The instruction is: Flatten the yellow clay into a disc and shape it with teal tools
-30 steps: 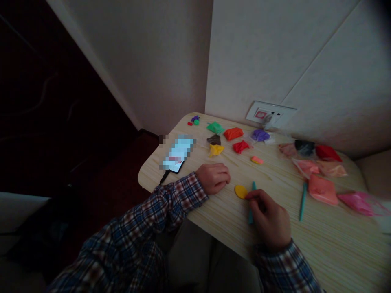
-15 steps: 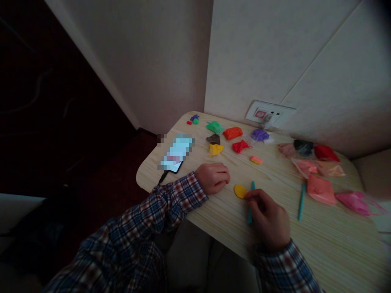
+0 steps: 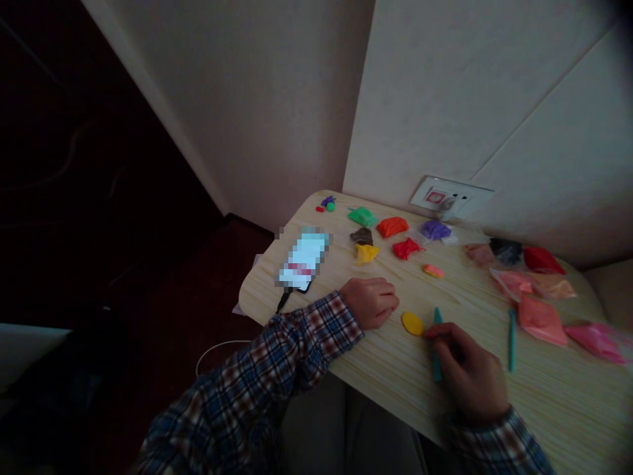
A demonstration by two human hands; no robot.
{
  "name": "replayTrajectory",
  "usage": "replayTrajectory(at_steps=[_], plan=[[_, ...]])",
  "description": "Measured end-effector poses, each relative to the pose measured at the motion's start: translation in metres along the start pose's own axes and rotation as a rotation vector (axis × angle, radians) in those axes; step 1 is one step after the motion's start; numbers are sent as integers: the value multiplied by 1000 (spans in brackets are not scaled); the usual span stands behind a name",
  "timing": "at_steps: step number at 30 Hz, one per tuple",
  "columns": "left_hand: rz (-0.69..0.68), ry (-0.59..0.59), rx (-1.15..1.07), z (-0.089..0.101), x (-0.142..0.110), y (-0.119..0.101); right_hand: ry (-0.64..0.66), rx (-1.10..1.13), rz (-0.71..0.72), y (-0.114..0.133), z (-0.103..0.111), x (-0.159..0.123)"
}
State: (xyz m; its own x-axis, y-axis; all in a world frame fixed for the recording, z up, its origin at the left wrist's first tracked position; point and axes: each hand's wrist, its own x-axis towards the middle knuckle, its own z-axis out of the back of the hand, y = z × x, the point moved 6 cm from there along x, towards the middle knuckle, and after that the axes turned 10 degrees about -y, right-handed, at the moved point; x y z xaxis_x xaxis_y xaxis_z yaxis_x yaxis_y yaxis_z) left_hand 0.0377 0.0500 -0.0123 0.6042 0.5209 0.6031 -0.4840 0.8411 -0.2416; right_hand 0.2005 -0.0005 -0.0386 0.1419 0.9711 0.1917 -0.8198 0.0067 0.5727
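A flat yellow clay disc (image 3: 412, 323) lies on the light wooden table between my two hands. My right hand (image 3: 467, 369) is closed in a pinch, its fingertips at the disc's right edge. Passing under those fingers is a teal modelling tool (image 3: 437, 376), partly hidden. My left hand (image 3: 370, 303) rests on the table left of the disc, fingers curled in and apart from it; nothing shows in them. Beyond the disc sits a small pink and yellow clay piece (image 3: 434, 271).
A lit phone (image 3: 305, 258) with a cable lies at the left. Bagged clay stands along the back, including a yellow pack (image 3: 366, 253) and a red one (image 3: 406, 249). At the right are a second teal tool (image 3: 512, 340) and a coral pack (image 3: 541, 320). A wall socket (image 3: 451, 196) is behind.
The camera view has swung, so everything sits farther right and slightly lower in the picture. Both hands and the yellow clay disc keep nearly the same places relative to each other.
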Motion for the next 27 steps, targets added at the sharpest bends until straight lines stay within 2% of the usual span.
replayTrajectory(at_steps=[7, 11, 17, 27], plan=[[14, 15, 45, -4, 0, 1, -19, 34, -7, 1, 0, -3], [54, -56, 68, 2, 3, 3, -33, 100, 60, 8, 1, -1], [84, -192, 24, 12, 5, 7, -15, 128, 111, 4, -2, -2], [81, -237, -57, 17, 7, 11, -13, 159, 128, 10, 1, 1]])
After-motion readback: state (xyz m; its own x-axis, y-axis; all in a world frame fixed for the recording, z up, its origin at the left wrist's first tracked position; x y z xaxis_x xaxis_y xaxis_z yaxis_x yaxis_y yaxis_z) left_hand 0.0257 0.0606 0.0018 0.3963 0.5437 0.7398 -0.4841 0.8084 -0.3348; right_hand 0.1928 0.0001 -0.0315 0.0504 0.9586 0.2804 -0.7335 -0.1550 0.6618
